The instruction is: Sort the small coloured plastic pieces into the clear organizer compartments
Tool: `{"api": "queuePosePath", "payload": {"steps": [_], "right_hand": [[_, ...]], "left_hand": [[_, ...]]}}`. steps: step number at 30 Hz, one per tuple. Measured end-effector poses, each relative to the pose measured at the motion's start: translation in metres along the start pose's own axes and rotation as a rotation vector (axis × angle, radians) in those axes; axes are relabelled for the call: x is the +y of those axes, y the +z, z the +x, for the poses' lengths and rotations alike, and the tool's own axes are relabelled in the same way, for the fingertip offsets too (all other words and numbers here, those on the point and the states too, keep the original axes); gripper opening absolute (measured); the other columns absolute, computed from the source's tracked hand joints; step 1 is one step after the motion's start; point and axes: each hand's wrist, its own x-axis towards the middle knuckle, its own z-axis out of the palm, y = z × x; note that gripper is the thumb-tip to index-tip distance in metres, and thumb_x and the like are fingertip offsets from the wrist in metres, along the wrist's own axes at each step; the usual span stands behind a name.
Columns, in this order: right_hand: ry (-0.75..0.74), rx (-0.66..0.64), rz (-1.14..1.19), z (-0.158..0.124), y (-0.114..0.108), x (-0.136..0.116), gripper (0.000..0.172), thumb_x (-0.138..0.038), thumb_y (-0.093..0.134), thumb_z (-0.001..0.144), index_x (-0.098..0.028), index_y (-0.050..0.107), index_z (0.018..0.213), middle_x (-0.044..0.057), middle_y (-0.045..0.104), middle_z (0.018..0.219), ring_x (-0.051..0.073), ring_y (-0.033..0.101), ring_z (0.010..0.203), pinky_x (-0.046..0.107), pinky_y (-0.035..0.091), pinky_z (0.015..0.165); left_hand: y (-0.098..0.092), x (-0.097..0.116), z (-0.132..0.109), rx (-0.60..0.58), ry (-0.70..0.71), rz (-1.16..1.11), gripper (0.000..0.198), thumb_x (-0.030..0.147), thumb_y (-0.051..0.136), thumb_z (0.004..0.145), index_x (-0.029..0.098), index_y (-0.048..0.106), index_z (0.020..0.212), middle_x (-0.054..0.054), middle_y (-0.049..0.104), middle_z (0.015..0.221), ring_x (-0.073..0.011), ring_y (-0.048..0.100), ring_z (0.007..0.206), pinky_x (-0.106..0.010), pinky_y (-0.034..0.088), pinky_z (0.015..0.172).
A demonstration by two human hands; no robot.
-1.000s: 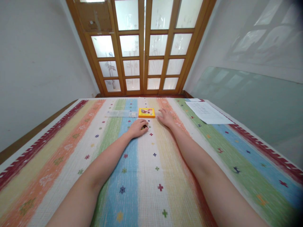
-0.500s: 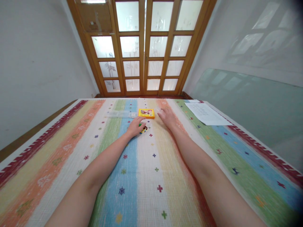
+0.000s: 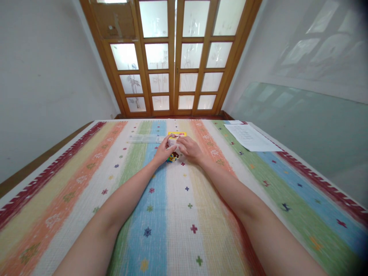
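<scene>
My left hand (image 3: pixel 163 150) and my right hand (image 3: pixel 190 149) come together over the middle of the table. Between their fingers is a small, pale, see-through piece (image 3: pixel 173 142), too small to name; both hands pinch it. Just below the fingertips lies a small heap of tiny coloured pieces (image 3: pixel 173 157), brown, yellow, green and blue, like toy building bricks. A flat yellow box (image 3: pixel 178 134) with a printed picture lies right behind the hands, its lower part hidden by them.
A long clear plastic case (image 3: pixel 143 138) lies to the left of the yellow box. Printed paper sheets (image 3: pixel 250 138) lie at the back right. A striped cloth (image 3: pixel 178 214) covers the table, and glazed wooden doors (image 3: pixel 176 76) stand beyond its far edge.
My right hand has moved left and closer to me, meeting my left hand in front of the yellow box. The coloured heap shows more, the yellow box less.
</scene>
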Motion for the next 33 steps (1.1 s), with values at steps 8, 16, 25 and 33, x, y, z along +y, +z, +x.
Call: {"api": "queuePosePath", "payload": {"steps": [8, 16, 25, 33], "right_hand": [[0.236, 0.003, 0.045, 0.0, 0.005, 0.0, 0.039, -0.043, 0.04, 0.106, -0.026, 0.068, 0.125, 0.009, 0.072, 0.122, 0.027, 0.065, 0.114, 0.042, 0.051, 0.102], [0.46, 0.189, 0.206, 0.001, 0.001, 0.013, 0.039, -0.05, 0.042, 0.103, -0.024, 0.068, 0.116, 0.005, 0.075, 0.101, 0.023, 0.07, 0.09, 0.033, 0.053, 0.081], [0.609, 0.298, 0.387, 0.005, 0.005, 0.026, 0.035, -0.054, 0.048, 0.099, -0.023, 0.062, 0.094, 0.0, 0.065, 0.079, 0.018, 0.063, 0.068, 0.031, 0.052, 0.068], [0.414, 0.277, 0.055, 0.001, 0.0, 0.012, 0.037, -0.046, 0.047, 0.103, -0.023, 0.063, 0.127, 0.013, 0.065, 0.122, 0.029, 0.061, 0.112, 0.044, 0.054, 0.095]], "left_hand": [[0.002, 0.0, 0.0, -0.036, -0.033, 0.078, 0.071, 0.037, 0.066, 0.093, 0.024, 0.041, 0.158, -0.013, 0.054, 0.154, -0.0293, 0.059, 0.135, -0.048, 0.053, 0.11], [0.002, 0.009, -0.005, -0.075, 0.023, 0.157, 0.087, 0.021, 0.063, 0.086, 0.027, 0.026, 0.165, -0.011, 0.052, 0.155, -0.0257, 0.059, 0.134, -0.047, 0.049, 0.114], [0.001, 0.016, -0.004, -0.127, 0.124, 0.197, 0.079, 0.006, 0.049, 0.073, 0.024, 0.052, 0.15, -0.007, 0.052, 0.157, -0.0245, 0.046, 0.147, -0.049, 0.033, 0.127], [-0.003, -0.004, 0.002, 0.088, -0.055, 0.209, 0.072, 0.016, 0.055, 0.084, 0.023, 0.047, 0.155, -0.009, 0.053, 0.155, -0.025, 0.048, 0.145, -0.047, 0.038, 0.124]]}}
